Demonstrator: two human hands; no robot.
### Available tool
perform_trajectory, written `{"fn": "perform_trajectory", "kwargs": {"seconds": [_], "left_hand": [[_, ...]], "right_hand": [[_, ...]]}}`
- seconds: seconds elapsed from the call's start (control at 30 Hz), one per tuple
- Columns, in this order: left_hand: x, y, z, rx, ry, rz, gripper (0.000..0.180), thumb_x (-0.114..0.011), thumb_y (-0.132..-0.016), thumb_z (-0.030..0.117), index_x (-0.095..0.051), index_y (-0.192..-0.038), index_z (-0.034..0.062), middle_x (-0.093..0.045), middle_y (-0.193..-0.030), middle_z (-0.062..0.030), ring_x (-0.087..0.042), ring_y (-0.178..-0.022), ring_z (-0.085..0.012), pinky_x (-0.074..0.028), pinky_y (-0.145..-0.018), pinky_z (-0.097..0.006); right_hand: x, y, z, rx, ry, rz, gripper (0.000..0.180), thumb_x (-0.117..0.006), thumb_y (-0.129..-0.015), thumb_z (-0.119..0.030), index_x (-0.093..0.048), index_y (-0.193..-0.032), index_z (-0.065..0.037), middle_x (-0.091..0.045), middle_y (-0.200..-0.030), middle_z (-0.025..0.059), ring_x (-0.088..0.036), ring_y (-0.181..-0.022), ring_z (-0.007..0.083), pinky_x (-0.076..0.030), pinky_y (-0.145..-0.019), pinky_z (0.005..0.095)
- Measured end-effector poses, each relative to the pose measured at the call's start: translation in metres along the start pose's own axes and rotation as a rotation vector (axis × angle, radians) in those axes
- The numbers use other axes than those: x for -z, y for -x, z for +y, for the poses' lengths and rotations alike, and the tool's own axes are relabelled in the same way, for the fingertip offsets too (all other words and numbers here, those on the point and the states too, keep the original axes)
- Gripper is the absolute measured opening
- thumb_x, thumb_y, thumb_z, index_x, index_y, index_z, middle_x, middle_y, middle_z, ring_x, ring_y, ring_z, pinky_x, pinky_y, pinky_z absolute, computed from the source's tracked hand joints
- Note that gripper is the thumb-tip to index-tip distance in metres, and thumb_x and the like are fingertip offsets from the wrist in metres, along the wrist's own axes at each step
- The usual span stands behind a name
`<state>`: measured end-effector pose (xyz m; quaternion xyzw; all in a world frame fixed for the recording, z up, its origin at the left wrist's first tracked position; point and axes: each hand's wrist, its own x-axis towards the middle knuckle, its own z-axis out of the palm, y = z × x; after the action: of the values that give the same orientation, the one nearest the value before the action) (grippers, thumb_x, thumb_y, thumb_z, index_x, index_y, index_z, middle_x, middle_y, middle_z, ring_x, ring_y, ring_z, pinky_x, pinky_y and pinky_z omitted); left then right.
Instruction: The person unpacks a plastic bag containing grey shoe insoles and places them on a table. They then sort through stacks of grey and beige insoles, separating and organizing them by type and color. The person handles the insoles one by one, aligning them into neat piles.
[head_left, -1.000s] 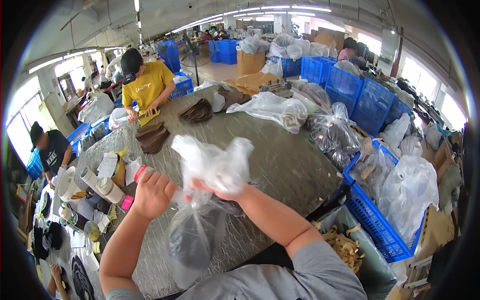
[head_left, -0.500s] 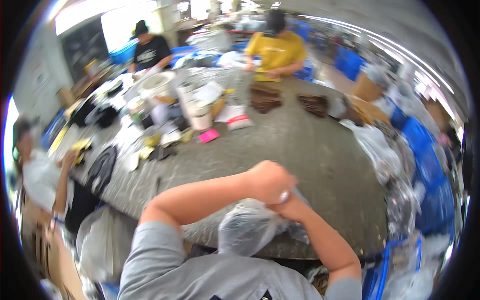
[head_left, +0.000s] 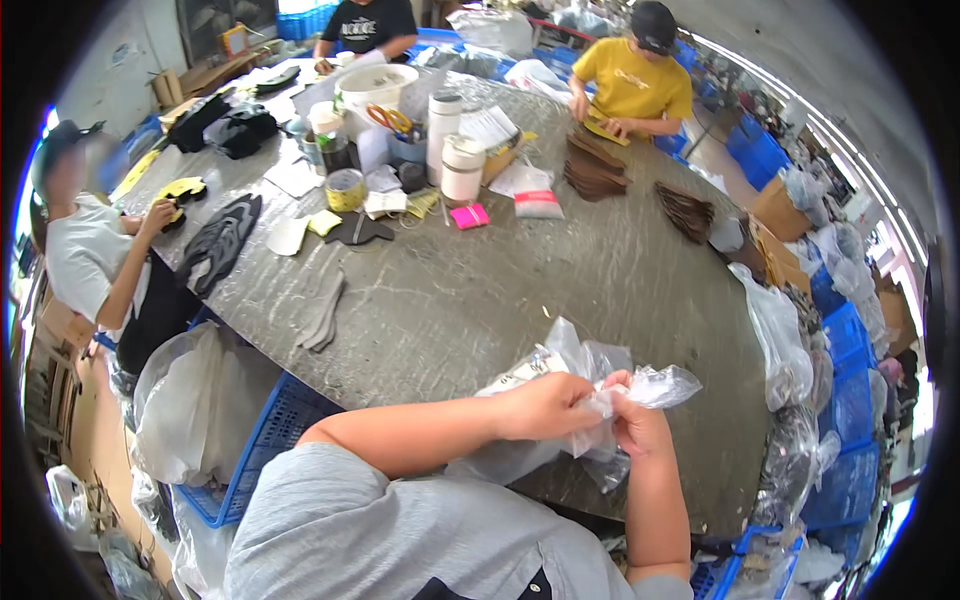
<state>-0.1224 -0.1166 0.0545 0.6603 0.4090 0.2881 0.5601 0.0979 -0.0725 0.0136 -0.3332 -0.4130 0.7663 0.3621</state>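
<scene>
A crumpled clear plastic bag (head_left: 566, 362) is bunched at the near edge of the grey round table (head_left: 470, 290). My left hand (head_left: 545, 405) grips its gathered top from the left, fingers closed around the film. My right hand (head_left: 636, 420) pinches the same bunch from the right, and a twisted end of film (head_left: 668, 382) sticks out past it. The bag's lower part (head_left: 500, 460) hangs below my hands over the table edge. Its contents cannot be made out.
Grey flat cut pieces (head_left: 322, 310) and dark pieces (head_left: 220, 240) lie left. White cups (head_left: 461, 168), a tape roll (head_left: 346, 188) and scissors (head_left: 388, 118) crowd the far side. Brown stacks (head_left: 592, 165) sit before a person in yellow (head_left: 630, 80). Blue crates (head_left: 270, 440) and bags flank me.
The view has swung left, from the right side of the table towards the cluttered left side. The bag came down from raised in front of me to the table edge, both hands still on it.
</scene>
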Motion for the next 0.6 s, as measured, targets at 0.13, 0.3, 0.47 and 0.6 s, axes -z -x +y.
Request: {"fn": "perform_trajectory", "kwargs": {"seconds": [0.13, 0.3, 0.47, 0.6], "left_hand": [[0.011, -0.005, -0.008, -0.301, -0.416, 0.049, 0.037, -0.074, -0.077, 0.017, -0.063, -0.108, -0.0014, -0.067, -0.089, -0.0163, -0.066, -0.082, -0.0263, -0.052, -0.077, -0.037], [0.008, -0.037, -0.037, -0.307, -0.353, 0.037, 0.047, -0.071, -0.070, 0.010, -0.059, -0.114, -0.0001, -0.067, -0.093, -0.0220, -0.065, -0.092, -0.0398, -0.050, -0.081, -0.047], [-0.022, -0.049, -0.055, -0.331, -0.425, 0.203, 0.035, -0.067, -0.070, 0.008, -0.062, -0.103, -0.0031, -0.066, -0.090, -0.0234, -0.064, -0.087, -0.0411, -0.050, -0.077, -0.047], [-0.025, -0.052, -0.059, -0.355, -0.458, 0.338, 0.021, -0.068, -0.069, 0.013, -0.063, -0.084, -0.0017, -0.065, -0.084, -0.0221, -0.065, -0.079, -0.0403, -0.051, -0.071, -0.048]], "right_hand": [[-0.005, 0.006, 0.014, 0.255, 0.273, -0.025, 0.021, -0.066, -0.080, 0.003, -0.059, -0.097, -0.007, -0.060, -0.092, 0.0007, -0.057, -0.084, 0.0083, -0.046, -0.076, 0.0243], [-0.029, 0.002, 0.017, 0.581, 0.923, 0.129, 0.024, -0.066, -0.082, -0.004, -0.057, -0.105, -0.004, -0.061, -0.094, 0.0058, -0.059, -0.081, 0.0180, -0.048, -0.074, 0.0307], [-0.022, 0.019, 0.017, 0.624, 1.290, 0.264, 0.033, -0.067, -0.088, -0.015, -0.052, -0.114, -0.003, -0.057, -0.103, 0.0133, -0.058, -0.095, 0.0303, -0.046, -0.085, 0.0385], [-0.031, 0.024, 0.023, 0.471, 1.168, 0.331, 0.034, -0.063, -0.088, -0.011, -0.051, -0.119, -0.003, -0.057, -0.109, 0.0091, -0.055, -0.102, 0.0207, -0.043, -0.091, 0.0341]]}}
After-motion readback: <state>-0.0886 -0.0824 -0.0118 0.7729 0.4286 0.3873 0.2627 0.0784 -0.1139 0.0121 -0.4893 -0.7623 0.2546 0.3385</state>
